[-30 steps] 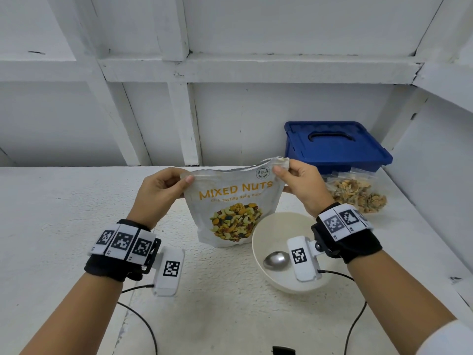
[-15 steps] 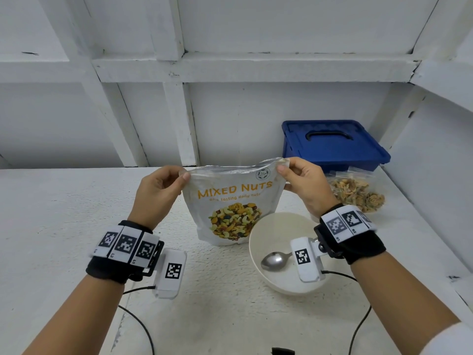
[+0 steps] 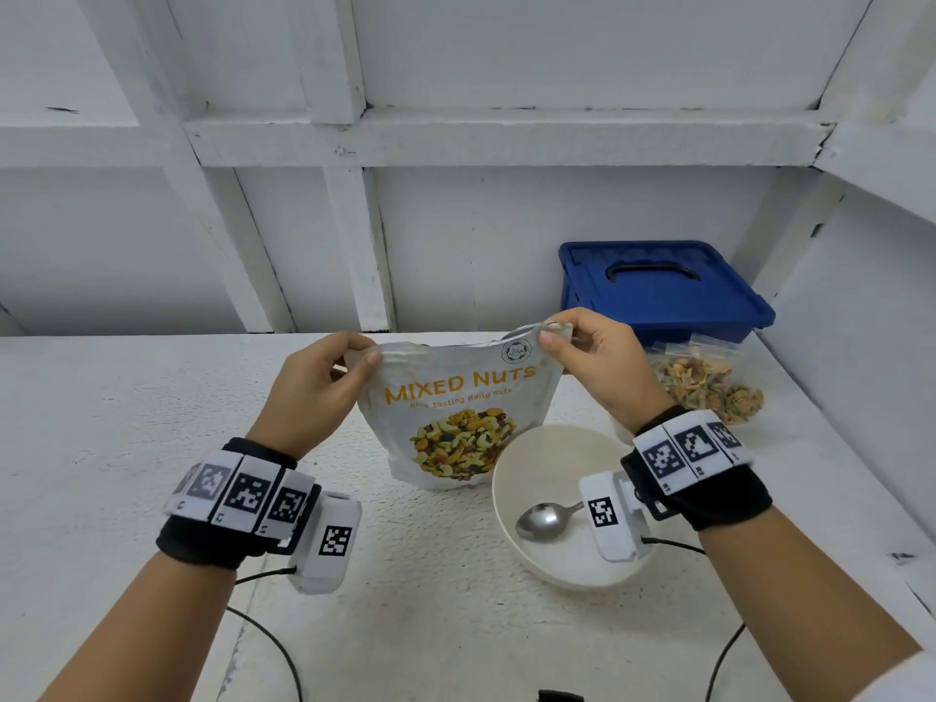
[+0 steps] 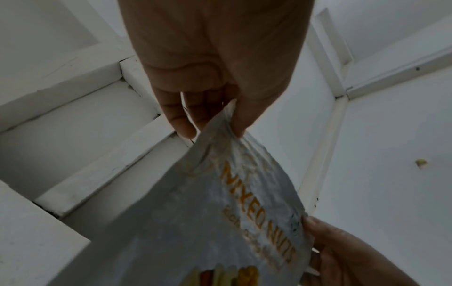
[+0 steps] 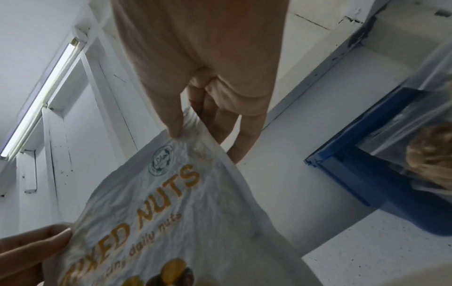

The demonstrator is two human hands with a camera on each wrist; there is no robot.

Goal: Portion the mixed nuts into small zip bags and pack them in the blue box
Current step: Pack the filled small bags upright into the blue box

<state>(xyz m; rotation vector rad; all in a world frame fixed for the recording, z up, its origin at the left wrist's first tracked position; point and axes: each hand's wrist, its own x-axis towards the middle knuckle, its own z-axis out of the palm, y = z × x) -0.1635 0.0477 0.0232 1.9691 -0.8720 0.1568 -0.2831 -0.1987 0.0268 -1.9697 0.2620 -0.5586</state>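
Head view: looks forward and down across the surface [image 3: 456, 575] toward the mixed nuts pouch [image 3: 458, 412]. Wrist views: set close beneath each hand, angled up along the fingers at the pouch's top corners. Shared by all three: the pouch; blue box [image 5: 381, 174] right of it.

both hands [image 3: 324, 392] [image 3: 602, 367] pinch the mixed nuts pouch [image 3: 456, 412] upright beside a bowl [image 3: 552, 564] holding a spoon [image 3: 544, 519].

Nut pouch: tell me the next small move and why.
Probably pull the top edges apart to open the pouch. The left hand and right hand each pinch a top corner, holding it upright beside the bowl, which holds only a spoon, so nothing is poured yet.
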